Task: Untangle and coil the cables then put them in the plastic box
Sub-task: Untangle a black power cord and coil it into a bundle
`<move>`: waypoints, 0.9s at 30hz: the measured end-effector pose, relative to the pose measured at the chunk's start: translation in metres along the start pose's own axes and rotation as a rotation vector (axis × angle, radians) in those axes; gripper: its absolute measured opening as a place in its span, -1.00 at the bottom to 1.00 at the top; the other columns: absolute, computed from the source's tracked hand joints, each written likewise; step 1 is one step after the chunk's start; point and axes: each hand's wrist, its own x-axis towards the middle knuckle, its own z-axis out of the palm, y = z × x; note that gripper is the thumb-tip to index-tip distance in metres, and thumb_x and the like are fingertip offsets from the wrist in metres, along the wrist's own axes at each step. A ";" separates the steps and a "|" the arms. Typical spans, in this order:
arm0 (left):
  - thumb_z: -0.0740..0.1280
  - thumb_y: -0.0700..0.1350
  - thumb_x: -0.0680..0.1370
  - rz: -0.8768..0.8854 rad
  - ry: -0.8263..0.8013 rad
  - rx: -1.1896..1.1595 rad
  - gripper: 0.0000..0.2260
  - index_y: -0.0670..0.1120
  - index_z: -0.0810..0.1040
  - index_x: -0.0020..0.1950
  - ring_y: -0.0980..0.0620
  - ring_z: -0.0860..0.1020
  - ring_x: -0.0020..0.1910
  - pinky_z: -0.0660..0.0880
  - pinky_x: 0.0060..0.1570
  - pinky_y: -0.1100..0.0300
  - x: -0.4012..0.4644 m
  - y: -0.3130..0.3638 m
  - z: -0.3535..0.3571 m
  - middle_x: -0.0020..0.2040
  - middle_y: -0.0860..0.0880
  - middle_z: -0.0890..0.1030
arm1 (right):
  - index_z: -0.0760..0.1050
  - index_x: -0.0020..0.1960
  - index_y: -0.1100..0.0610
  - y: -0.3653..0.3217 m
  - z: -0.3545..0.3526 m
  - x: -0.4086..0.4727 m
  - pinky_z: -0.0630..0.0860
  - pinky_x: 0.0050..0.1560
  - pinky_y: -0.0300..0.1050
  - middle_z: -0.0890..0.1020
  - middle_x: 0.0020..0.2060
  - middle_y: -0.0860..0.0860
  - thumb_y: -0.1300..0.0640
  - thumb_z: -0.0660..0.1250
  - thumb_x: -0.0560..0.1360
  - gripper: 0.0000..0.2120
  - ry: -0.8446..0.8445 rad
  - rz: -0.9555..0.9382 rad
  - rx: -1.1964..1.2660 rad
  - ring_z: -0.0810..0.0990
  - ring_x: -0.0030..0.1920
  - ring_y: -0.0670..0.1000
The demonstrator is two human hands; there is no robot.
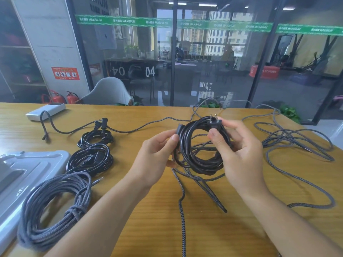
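Both hands hold a black power cable coil above the counter

The left hand [156,154] grips the left side of a coiled black power cable [202,145], thumb pressed on the strands beside the cable's dark end connector [181,127]. The right hand [239,147] holds the coil's right side, fingers curled behind the loops, thumb and forefinger pinching the two-pin plug [214,122], whose prongs point up. The coil is lifted off the wooden counter [222,229], over a loose braided grey cable [297,145] that sprawls from under the hands to the right and trails toward the near edge.

To the left lie three finished bundles. Two small black coils sit one behind the other: the nearer black coil [90,160] and the farther black coil [95,138], the latter with its plugs resting at its far side. Nearer the camera, a large braided grey coil [55,206], wrapped with its own cord at one point, lies beside them and overlaps the edge of the plastic box [27,169] at the left border; only part of the grey box shows.

Farther back, a thin braided cable [130,129] runs across the counter toward a white power bank [45,112] near the far left edge. Beyond the counter stand a glass wall [213,58], a pale chair [109,91] and red fire extinguishers [65,98]
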 end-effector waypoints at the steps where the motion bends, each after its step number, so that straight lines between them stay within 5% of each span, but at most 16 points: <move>1: 0.24 -0.05 0.73 0.004 -0.032 0.019 -0.76 0.06 0.67 0.30 0.04 0.61 -0.13 0.59 -0.16 0.17 0.000 -0.001 0.000 -0.12 0.01 0.69 | 0.61 0.26 0.09 0.000 -0.001 0.001 0.67 0.06 0.16 0.75 0.02 -0.07 0.09 0.47 0.58 -0.73 0.009 -0.002 0.006 0.74 0.07 0.04; 5: 0.29 -0.05 0.70 -0.013 -0.112 0.049 -0.75 0.07 0.66 0.33 -0.15 0.64 0.07 0.61 -0.04 0.15 0.000 -0.001 0.000 0.06 -0.17 0.71 | 0.61 0.24 0.08 0.001 -0.005 0.005 0.66 0.12 0.14 0.75 0.03 -0.06 0.12 0.49 0.58 -0.75 0.040 0.007 0.026 0.73 0.10 0.01; 9: 0.32 -0.10 0.69 0.029 -0.146 0.181 -0.75 0.21 0.71 0.21 0.07 0.61 0.09 0.60 -0.02 0.19 -0.001 -0.002 0.000 0.09 0.08 0.68 | 0.63 0.25 0.07 0.002 -0.002 0.002 0.67 0.09 0.10 0.75 0.03 -0.08 0.11 0.50 0.57 -0.74 0.020 0.000 0.009 0.73 0.10 0.01; 14: 0.25 -0.16 0.73 0.028 -0.182 0.129 -0.74 0.11 0.70 0.21 0.01 0.63 -0.04 0.56 -0.01 0.12 -0.006 0.003 0.005 0.03 0.06 0.72 | 0.63 0.24 0.08 0.005 0.003 -0.002 0.68 0.09 0.11 0.76 0.02 -0.08 0.10 0.50 0.56 -0.73 0.002 0.018 -0.002 0.75 0.06 0.01; 17: 0.13 -0.02 0.76 -0.037 -0.106 -0.079 -0.69 0.02 0.63 0.34 -0.19 0.63 0.15 0.55 0.17 -0.05 -0.004 0.008 0.004 0.15 -0.11 0.72 | 0.63 0.24 0.05 0.008 0.001 0.001 0.67 0.10 0.14 0.76 0.03 -0.08 0.07 0.50 0.57 -0.74 0.004 0.038 -0.018 0.75 0.07 0.01; 21: 0.28 0.18 0.59 -0.057 -0.112 -0.158 -0.59 0.04 0.55 0.37 -0.01 0.67 0.18 0.55 0.26 0.05 -0.006 0.012 0.005 0.15 -0.04 0.73 | 0.64 0.23 0.03 0.011 0.002 0.001 0.66 0.13 0.12 0.75 0.04 -0.13 0.06 0.50 0.57 -0.75 -0.001 0.062 -0.057 0.73 0.10 -0.04; 27: 0.52 -0.21 0.53 -0.058 -0.018 -0.152 -0.50 0.02 0.49 0.43 0.00 0.71 0.13 0.59 0.08 0.22 -0.004 0.005 0.007 0.13 -0.03 0.74 | 0.64 0.24 -0.01 0.010 0.005 -0.002 0.65 0.14 0.06 0.74 0.05 -0.19 0.00 0.49 0.57 -0.74 -0.019 0.058 -0.100 0.71 0.13 -0.07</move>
